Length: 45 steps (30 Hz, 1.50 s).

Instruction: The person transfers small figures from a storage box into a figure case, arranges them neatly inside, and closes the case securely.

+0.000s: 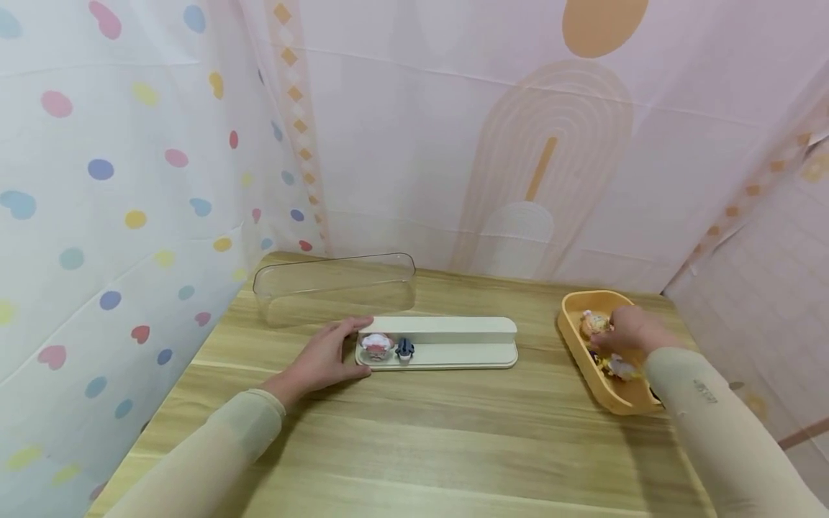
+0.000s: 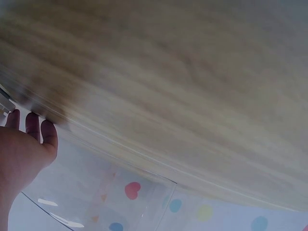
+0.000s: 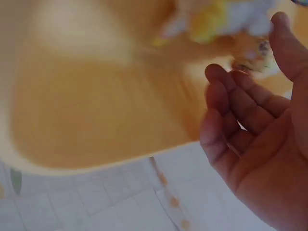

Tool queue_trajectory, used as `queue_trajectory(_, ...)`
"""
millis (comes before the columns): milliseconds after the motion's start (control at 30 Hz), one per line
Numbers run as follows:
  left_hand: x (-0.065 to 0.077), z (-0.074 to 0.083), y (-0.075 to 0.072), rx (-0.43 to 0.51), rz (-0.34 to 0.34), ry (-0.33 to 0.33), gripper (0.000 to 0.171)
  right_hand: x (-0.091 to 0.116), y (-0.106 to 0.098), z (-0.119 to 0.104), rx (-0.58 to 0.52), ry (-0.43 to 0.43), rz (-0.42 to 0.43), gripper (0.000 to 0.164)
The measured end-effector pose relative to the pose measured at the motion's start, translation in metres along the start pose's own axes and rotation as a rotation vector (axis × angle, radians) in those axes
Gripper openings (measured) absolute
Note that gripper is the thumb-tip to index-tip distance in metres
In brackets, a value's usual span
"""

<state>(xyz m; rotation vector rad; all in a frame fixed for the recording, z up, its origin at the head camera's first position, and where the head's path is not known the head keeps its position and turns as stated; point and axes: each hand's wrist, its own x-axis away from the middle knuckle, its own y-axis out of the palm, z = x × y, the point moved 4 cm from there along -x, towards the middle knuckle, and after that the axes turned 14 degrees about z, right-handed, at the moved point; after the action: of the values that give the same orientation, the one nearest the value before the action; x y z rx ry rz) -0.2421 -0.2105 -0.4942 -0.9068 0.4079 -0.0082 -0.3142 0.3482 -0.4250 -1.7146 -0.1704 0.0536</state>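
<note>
My left hand [image 1: 324, 360] holds the left end of a cream two-step display stand [image 1: 463, 354], thumb along the front and fingers at the back. On its lower step, toward the left, stand a white-and-red figurine [image 1: 377, 347] and a smaller dark grey figurine [image 1: 404, 350]. My right hand [image 1: 633, 331] reaches down into an orange-yellow tray [image 1: 578, 360] among several small figurines. Its thumb stands apart from loosely bent fingers in the right wrist view, with a blurred yellow-and-white figurine [image 3: 211, 21] just beyond and nothing showing in its grasp.
A clear plastic cover [image 1: 337, 288] stands behind the display stand at the back left of the wooden table [image 1: 453, 446]. Patterned curtains [image 1: 401, 144] close off the back and both sides.
</note>
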Motion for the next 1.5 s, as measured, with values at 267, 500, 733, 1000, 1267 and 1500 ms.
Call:
queue_trajectory(267, 0.000, 0.000, 0.000, -0.001, 0.011, 0.012, 0.093, -0.008, -0.002, -0.003, -0.206, -0.031, 0.006, 0.070)
queue_trajectory(500, 0.000, 0.000, 0.000, -0.006, -0.002, -0.005, 0.093, -0.009, 0.004, -0.009, -0.268, -0.018, -0.041, 0.060)
queue_trajectory(733, 0.000, 0.000, 0.001, -0.014, -0.003, 0.005, 0.093, -0.011, 0.006, -0.020, -0.247, -0.071, 0.017, 0.038)
queue_trajectory(1000, 0.001, -0.001, 0.001, -0.023, 0.013, 0.035, 0.094, -0.011, 0.004, -0.018, -0.254, -0.059, 0.152, 0.040)
queue_trajectory(1267, -0.001, -0.002, 0.000, -0.018, -0.005, 0.021, 0.095, -0.008, 0.001, -0.016, -0.229, -0.084, 0.230, 0.032)
queue_trajectory(1500, -0.003, -0.002, 0.002, -0.016, -0.013, 0.012, 0.095, -0.001, 0.002, -0.004, -0.225, -0.041, 0.240, 0.047)
